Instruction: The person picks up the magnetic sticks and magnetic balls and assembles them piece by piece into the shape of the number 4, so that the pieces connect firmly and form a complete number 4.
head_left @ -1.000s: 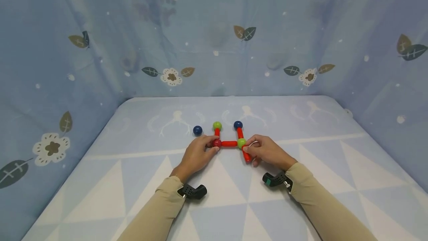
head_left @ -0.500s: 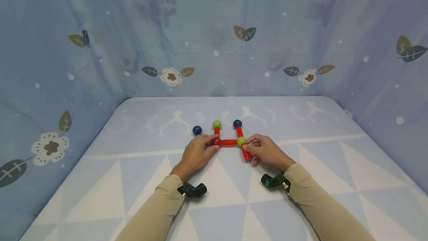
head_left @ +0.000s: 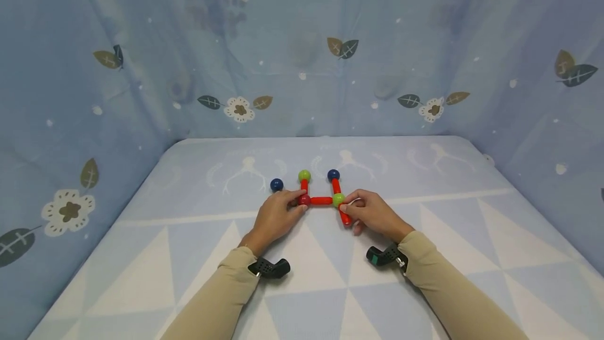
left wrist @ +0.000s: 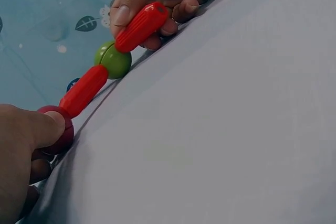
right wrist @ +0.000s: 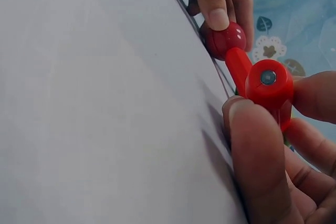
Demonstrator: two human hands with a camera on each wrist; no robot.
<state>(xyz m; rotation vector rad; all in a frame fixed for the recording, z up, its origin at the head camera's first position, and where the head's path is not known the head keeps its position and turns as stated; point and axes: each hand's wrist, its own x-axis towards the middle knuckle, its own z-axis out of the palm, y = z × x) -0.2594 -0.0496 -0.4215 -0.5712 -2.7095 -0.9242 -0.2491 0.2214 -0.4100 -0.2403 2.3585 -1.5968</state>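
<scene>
Magnetic rods and balls lie joined on the table. My left hand (head_left: 276,219) pinches the dark red ball (head_left: 304,200) at the left corner. From it one red rod runs back to a green ball (head_left: 304,176); another red rod (head_left: 322,201) leads right to a second green ball (head_left: 338,200). A further rod (head_left: 336,186) joins that one to a blue ball (head_left: 333,174). My right hand (head_left: 377,214) pinches a red rod (head_left: 345,219) that meets the right green ball and points toward me. In the right wrist view this rod's free end shows a metal disc (right wrist: 268,77).
A separate blue ball (head_left: 276,184) lies just beyond my left hand. The table (head_left: 311,308) has a pale blue and white triangle cloth. Patterned blue curtains (head_left: 302,51) stand behind it and at both sides. Each wrist bears a black camera mount (head_left: 271,268).
The joined rods and balls have shifted very slightly away from me, together with the hands. Both hands keep their grips. The head view has moved a little.
</scene>
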